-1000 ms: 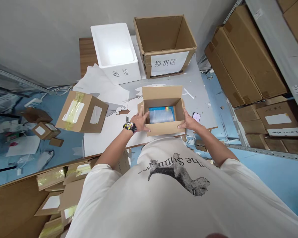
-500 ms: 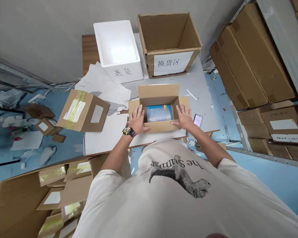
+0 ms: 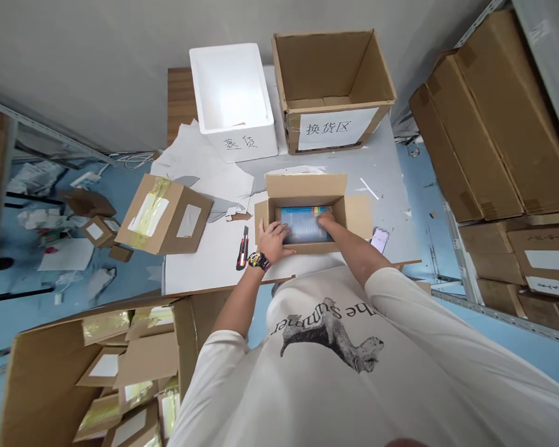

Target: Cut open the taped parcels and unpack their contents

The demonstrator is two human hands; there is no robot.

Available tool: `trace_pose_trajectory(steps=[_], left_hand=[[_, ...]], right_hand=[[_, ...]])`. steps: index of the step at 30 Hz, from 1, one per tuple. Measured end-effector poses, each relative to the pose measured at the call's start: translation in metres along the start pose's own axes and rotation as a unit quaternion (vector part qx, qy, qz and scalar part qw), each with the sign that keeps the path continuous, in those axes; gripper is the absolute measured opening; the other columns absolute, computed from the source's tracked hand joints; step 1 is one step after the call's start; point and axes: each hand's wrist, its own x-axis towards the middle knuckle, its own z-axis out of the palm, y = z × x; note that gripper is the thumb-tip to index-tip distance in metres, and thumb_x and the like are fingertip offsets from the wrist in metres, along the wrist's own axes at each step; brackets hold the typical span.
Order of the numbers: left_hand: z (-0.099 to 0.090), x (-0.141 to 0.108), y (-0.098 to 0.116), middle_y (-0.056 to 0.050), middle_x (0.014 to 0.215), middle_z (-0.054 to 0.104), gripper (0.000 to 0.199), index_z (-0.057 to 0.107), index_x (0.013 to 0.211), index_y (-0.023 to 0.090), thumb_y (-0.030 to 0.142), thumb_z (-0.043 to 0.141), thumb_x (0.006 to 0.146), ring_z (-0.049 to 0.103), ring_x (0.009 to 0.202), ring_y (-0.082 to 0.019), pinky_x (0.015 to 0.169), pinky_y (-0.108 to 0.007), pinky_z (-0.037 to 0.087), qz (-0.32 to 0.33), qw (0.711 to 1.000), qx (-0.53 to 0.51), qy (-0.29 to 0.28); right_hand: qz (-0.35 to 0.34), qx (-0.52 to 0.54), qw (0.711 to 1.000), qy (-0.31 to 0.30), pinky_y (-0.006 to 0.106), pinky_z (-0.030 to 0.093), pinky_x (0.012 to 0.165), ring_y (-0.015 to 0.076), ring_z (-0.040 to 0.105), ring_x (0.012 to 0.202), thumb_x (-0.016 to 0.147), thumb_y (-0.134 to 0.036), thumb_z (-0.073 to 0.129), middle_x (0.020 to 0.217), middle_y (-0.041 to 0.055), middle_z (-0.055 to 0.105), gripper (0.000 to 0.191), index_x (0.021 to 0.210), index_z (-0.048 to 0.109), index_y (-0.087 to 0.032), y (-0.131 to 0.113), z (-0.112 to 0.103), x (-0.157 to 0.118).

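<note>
The person's left hand (image 3: pixel 272 241) is resting on the near wall of an open cardboard box (image 3: pixel 306 185), with its fingers (image 3: pixel 279 234) spread and relaxed rather than clenched, and a chunky wristwatch (image 3: pixel 259 261) is sitting on that wrist. The right hand (image 3: pixel 325 219) is reaching down inside the box, its fingertips lying on the far right end of a flat blue-and-clear packet (image 3: pixel 305 226); I cannot tell whether they are gripping it. The packet is lying flat on the bottom of the box, which is sitting near the near edge of the white tabletop (image 3: pixel 382 180) with its flaps folded outward. A red utility knife (image 3: pixel 243 248) is lying just left of the box, and a small phone-like card (image 3: pixel 379 241) is lying to the right. Farther left, a taped carton (image 3: pixel 164 214) is sitting on loose white paper (image 3: pixel 200 155). At the far end, a white foam box (image 3: pixel 233 102) and a labelled open carton (image 3: pixel 333 81) are standing side by side. Stacked cartons (image 3: pixel 470 124) are filling the shelving on the right, and a large cardboard box of packets (image 3: pixel 88 372) is standing at near left.
</note>
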Motion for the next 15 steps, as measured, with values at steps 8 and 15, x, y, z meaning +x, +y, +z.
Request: trace_pose_trajectory(steps=[8,15], left_hand=[[0.002,0.001,-0.004,-0.016,0.164,0.077,0.070,0.089,0.145,0.030,0.052,0.106,0.080,0.058,0.160,-0.053,0.148,-0.086,0.000,0.001,1.000,-0.022,0.002],[0.002,0.001,-0.004,-0.015,0.163,0.078,0.068,0.090,0.143,0.031,0.052,0.106,0.080,0.059,0.159,-0.053,0.147,-0.087,-0.001,0.000,1.000,-0.019,0.001]], right_hand=[[0.088,0.174,0.979,0.053,0.051,0.065,0.118,0.0408,0.076,0.138,0.096,-0.027,0.076,0.141,0.0253,0.081,0.055,0.149,0.078,-0.013,0.006,0.014,0.024],[0.050,0.279,0.958,0.054,0.036,0.067,0.097,0.0288,0.080,0.103,0.102,-0.039,0.069,0.104,0.0086,0.086,0.022,0.105,0.082,-0.022,0.011,0.010,0.017]])
